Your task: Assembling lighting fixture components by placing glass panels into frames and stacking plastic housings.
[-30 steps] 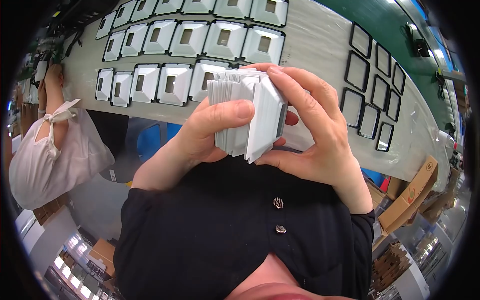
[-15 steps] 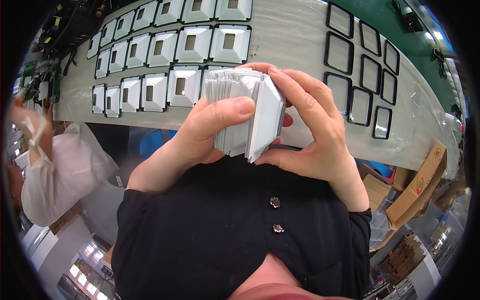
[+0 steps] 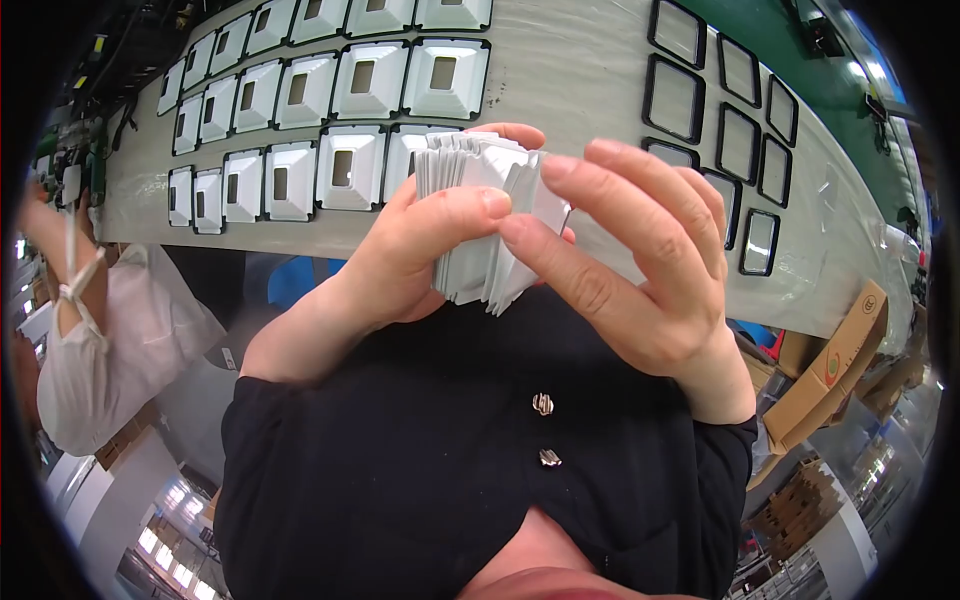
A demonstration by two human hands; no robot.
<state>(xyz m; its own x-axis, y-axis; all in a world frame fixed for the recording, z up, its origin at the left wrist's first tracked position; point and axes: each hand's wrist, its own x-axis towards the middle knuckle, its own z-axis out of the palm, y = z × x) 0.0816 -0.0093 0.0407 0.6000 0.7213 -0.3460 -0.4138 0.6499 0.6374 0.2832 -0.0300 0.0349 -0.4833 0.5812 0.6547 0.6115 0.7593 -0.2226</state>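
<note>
Far to the left of the grip, a co-worker in a pale blouse [image 3: 90, 370] stands at the edge of the long grey tabletop [image 3: 570, 90]. Up and to the left of the grip, two rows of white moulded trays [image 3: 300, 130] lie flat on that tabletop, each a shallow, glossy square with sloped walls, a dark rim and a rectangular hole in its middle; these look already set out, so that part of the work seems done. The left hand [image 3: 420, 250] is closed around a thick stack of thin white sheets [image 3: 485, 225], thumb pressed across its near face and fingers wrapped behind. The stack is held up in front of the chest, above the tabletop's near edge; its edges fan slightly and look smooth, stiff and paper-like. The right hand [image 3: 640, 270] closes on the stack's right side, fingertips curled over the top edge and thumb against the front sheets, as if parting them. Judging by its thickness, most of the stack remains to be handled. Up and to the right of the grip, flat black-framed square panels [image 3: 720, 110] lie in two rows, and lower right, brown cardboard boxes [image 3: 830, 370] lean beside the tabletop.
</note>
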